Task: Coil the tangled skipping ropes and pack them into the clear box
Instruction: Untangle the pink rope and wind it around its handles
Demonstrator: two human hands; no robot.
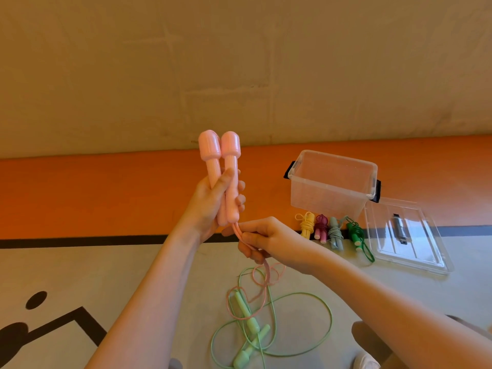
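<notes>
Pink handles (222, 166) upright, clamped in left hand (210, 206) fingers, right hand (269, 241) fingers pinching pink cord (241, 237) below.

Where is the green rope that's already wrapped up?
In the head view, the coiled dark green rope lies on the floor at the right, last in the row of four bundles, between the grey bundle and the clear lid.

Pink handles (221, 166), light-green rope (292, 328)

Pink handles (221, 166) smooth plastic; clear box (332, 185) glossy plastic.
</notes>
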